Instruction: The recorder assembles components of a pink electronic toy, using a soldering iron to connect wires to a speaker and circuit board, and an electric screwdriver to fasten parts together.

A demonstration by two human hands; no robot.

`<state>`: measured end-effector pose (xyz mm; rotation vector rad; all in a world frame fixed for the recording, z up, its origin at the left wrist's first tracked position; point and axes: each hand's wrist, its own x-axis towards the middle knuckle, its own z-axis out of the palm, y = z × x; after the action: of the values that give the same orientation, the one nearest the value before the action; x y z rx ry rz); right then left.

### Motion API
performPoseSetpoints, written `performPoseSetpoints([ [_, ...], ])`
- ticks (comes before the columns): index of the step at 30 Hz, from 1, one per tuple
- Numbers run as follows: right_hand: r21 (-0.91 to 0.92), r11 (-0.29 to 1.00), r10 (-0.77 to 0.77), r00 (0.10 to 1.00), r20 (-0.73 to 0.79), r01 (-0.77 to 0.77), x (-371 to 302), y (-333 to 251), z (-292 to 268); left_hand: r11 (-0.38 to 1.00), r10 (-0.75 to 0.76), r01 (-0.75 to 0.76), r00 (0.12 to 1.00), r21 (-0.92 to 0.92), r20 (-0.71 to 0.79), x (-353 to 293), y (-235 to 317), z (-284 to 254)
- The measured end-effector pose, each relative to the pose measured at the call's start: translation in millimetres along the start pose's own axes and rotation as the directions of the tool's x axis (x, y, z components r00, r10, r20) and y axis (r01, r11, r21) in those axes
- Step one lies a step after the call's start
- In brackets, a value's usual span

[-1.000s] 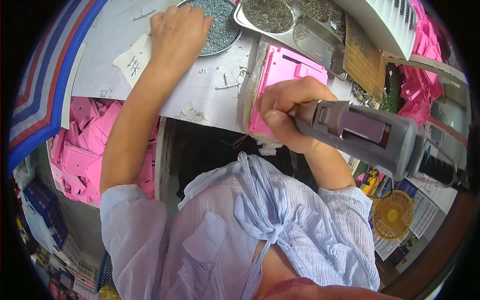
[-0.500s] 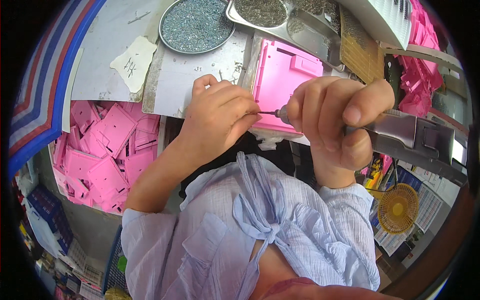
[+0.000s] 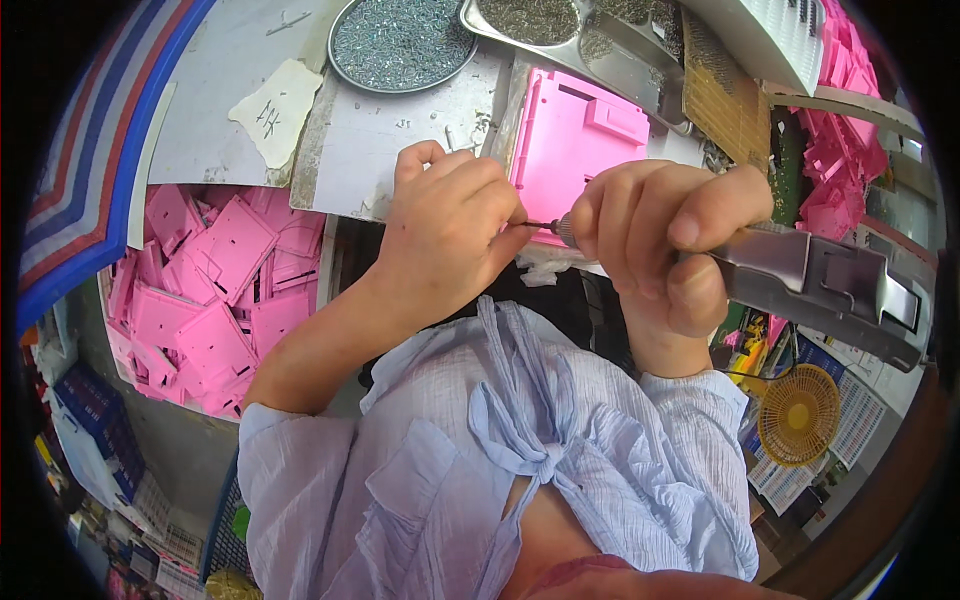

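Beside the pink panel [image 3: 570,140] on the bench [image 3: 350,170], the left hand [image 3: 445,230], over the round dish [image 3: 400,91] 1 second earlier, was pinched at the tip of a bit [image 3: 542,225]; anything between its fingertips was hidden. The right hand [image 3: 660,245] was clamped around the driver [image 3: 835,275]. Fetching had seemingly given way to loading the bit.

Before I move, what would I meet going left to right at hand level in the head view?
Striped cloth, pile of pink parts, left hand, thin driver bit, right hand, grey driver body.
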<state>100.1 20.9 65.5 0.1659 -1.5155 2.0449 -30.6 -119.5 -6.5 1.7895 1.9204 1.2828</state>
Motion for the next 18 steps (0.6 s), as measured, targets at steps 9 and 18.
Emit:
performPoseSetpoints([
  [9,-0.206,0.973,0.095,0.994,-0.054,-0.104,-24,22,1,0.998,0.043,-0.055,0.963,0.037,0.265,-5,-12,0],
  [18,-0.469,0.877,-0.059,0.991,0.116,0.107,-30,48,5,0.982,0.057,-0.103,0.961,0.157,0.271,-12,-14,2],
])
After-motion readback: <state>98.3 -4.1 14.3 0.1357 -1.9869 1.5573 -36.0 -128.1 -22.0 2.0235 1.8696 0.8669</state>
